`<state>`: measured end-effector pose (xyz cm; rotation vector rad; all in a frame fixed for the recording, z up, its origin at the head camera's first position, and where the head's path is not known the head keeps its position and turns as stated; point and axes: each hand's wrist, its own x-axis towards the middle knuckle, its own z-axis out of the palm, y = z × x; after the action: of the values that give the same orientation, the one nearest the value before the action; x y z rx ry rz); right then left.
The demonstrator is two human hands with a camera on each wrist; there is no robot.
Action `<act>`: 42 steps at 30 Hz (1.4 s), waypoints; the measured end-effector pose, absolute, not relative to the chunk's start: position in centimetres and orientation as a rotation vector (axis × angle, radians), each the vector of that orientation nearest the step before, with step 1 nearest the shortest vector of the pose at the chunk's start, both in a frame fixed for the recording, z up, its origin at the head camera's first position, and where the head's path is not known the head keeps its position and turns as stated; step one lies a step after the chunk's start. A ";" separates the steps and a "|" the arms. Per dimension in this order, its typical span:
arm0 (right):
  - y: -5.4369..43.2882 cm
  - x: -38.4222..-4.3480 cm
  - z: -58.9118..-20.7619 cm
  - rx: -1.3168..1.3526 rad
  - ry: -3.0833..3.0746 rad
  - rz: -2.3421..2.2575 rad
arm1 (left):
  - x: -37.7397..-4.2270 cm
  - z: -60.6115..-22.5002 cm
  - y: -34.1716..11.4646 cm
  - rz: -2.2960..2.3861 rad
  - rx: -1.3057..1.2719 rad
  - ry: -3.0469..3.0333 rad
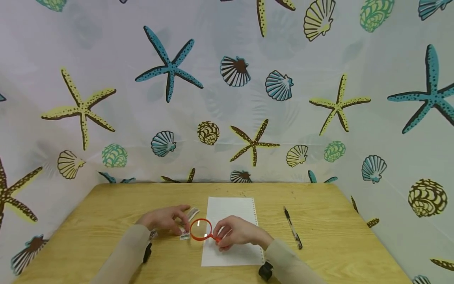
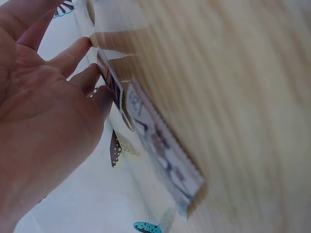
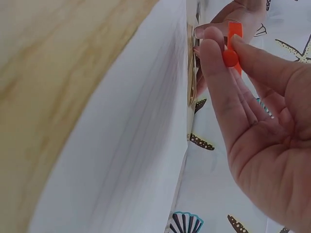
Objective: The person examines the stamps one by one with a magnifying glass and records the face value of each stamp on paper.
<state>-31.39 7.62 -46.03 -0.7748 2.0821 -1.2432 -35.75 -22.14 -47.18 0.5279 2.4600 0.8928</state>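
My right hand (image 1: pixel 242 232) pinches the handle of a red magnifying glass (image 1: pixel 205 238) between thumb and fingers, above a sheet of lined paper (image 1: pixel 241 255). Its round lens points left, toward the other hand. In the right wrist view the orange-red handle (image 3: pixel 235 30) shows between the fingertips. Palm down at the left, my left hand (image 1: pixel 164 219) touches a small stamp (image 1: pixel 185 235) with its fingertips. Another stamp (image 1: pixel 193 213) lies just beyond those fingers. The left wrist view shows a stamp with perforated edges (image 2: pixel 163 150) close up; the touched one (image 2: pixel 111 81) is partly covered by fingers.
To the right of the paper lies a clear pen with a black cap (image 1: pixel 292 228). Something small, perhaps one more stamp (image 1: pixel 153 235), is partly hidden under the left wrist. A cloth (image 1: pixel 213 102) printed with starfish and shells surrounds the wooden table (image 1: pixel 330 236).
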 end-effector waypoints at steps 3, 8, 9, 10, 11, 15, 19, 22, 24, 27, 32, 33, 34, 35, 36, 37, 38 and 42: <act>8.1 -31.4 -46.1 -0.817 2.090 -1.233 | -35.6 -47.1 -22.1 0.907 0.520 2.456; 8.9 -31.5 -46.2 -0.855 2.111 -1.234 | -35.4 -47.0 -22.2 0.953 0.521 2.454; 9.0 -31.5 -46.2 -0.855 2.118 -1.235 | -35.4 -47.0 -22.2 0.960 0.527 2.458; 9.1 -31.5 -46.2 -0.852 2.124 -1.236 | -35.4 -47.0 -22.2 0.971 0.529 2.464; 9.3 -31.5 -46.2 -0.848 2.131 -1.240 | -35.4 -46.9 -22.2 0.988 0.530 2.468; 9.7 -31.6 -46.1 -0.821 2.177 -1.257 | -35.6 -46.8 -22.1 1.008 0.551 2.539; 10.2 -31.7 -46.1 -0.781 2.206 -1.277 | -35.9 -46.8 -21.9 1.004 0.515 2.627; 10.7 -31.8 -46.1 -0.755 2.224 -1.288 | -36.2 -46.8 -21.7 1.042 0.459 2.673; 11.0 -31.8 -46.0 -0.739 2.235 -1.295 | -36.3 -46.7 -21.5 1.075 0.452 2.698; 11.7 -32.0 -46.0 -0.726 2.262 -1.291 | -36.5 -46.7 -21.4 1.136 0.462 2.700; 13.0 -32.3 -45.9 -0.719 2.293 -1.289 | -36.9 -46.7 -21.1 1.205 0.526 2.722; 13.2 -32.4 -46.0 -0.713 2.301 -1.287 | -36.9 -46.7 -21.0 1.208 0.540 2.740; 13.4 -32.4 -46.0 -0.707 2.310 -1.284 | -36.9 -46.6 -20.8 1.209 0.558 2.760; 13.6 -32.4 -46.0 -0.701 2.321 -1.280 | -36.9 -46.6 -20.6 1.206 0.565 2.782; 13.8 -32.4 -46.0 -0.693 2.331 -1.273 | -36.8 -46.6 -20.5 1.209 0.575 2.798; 14.0 -32.4 -46.0 -0.684 2.345 -1.267 | -36.8 -46.7 -20.3 1.217 0.565 2.808; 14.2 -32.4 -46.0 -0.674 2.354 -1.264 | -36.7 -46.7 -20.1 1.227 0.556 2.815; 14.8 -32.3 -46.0 -0.649 2.391 -1.251 | -36.5 -46.8 -19.5 1.261 0.548 2.821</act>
<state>-32.33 14.79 -46.03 -0.6494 2.3912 -1.2512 -36.50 -19.45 -46.84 0.5484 2.8210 1.2611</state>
